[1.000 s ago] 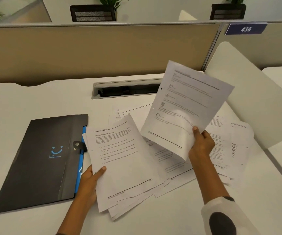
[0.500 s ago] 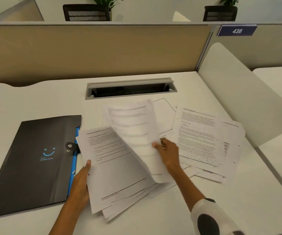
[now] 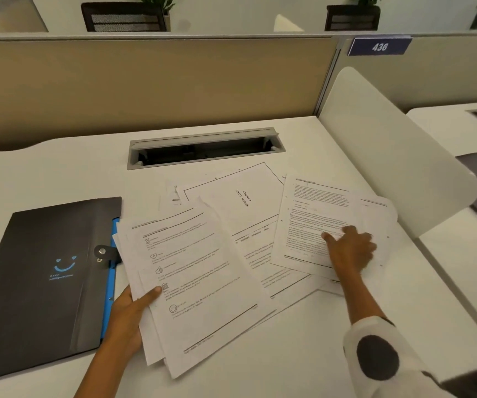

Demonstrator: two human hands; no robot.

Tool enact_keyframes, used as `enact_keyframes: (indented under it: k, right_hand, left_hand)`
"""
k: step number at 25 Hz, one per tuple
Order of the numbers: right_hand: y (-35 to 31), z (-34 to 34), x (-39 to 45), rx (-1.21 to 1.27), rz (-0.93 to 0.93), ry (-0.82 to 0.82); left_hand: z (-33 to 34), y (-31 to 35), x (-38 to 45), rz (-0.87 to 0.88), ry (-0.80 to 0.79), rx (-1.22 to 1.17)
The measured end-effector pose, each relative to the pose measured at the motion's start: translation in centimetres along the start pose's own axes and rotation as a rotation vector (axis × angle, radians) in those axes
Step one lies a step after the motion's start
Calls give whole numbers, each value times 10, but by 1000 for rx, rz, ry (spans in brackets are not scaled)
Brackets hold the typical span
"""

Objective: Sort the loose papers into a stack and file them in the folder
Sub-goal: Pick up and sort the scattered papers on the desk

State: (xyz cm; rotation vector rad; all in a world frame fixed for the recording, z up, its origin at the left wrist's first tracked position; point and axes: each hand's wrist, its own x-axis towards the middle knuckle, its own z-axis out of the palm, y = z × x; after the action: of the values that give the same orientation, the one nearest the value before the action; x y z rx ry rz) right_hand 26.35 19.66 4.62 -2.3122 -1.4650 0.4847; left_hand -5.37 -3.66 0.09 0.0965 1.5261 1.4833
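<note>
In the head view, a partial stack (image 3: 200, 282) was held at its near-left edge by the left hand (image 3: 129, 314), thumb pressed on top and fingers hidden beneath. The closed folder (image 3: 45, 282) lay just left of the stack, partly touched by it. To the right of the stack, the right hand (image 3: 352, 251) was laid flat, fingers spread, on a loose printed sheet (image 3: 315, 222); more loose papers (image 3: 240, 202) were fanned beyond the stack. Gathering was judged under way. Next, that sheet would need pinching and carrying onto the stack.
</note>
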Motion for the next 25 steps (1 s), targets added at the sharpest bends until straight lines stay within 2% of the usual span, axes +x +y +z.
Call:
enact_keyframes:
  k: [2,4,9,13,17,21,23,25]
  right_hand:
    - [12,-8,13,-172,123,-92]
    - [13,-8,17,-163,146,-166]
    - [-1,13,4,48,56,-192]
    - [10,2,7,300,47,54]
    - [23,-28,40,398,68,154]
    - [38,-52,68,648,147,128]
    - [45,-62,75,828,212,49]
    - [51,-64,78,895,257,-58]
  left_hand:
    - [0,-1,1,4,9,-2]
    - [-1,-2,1,4,8,-6]
    - [-14,-2,-5,20,39,-55]
    - [-10,-9,-4,-3,44,-50]
    - [-6,-6,-3,-4,61,-38]
    - [-6,-4,-1,-4,64,-32]
    - [-6,-3,-1,-9,64,-27]
    - [-6,-4,-1,-8,64,-22]
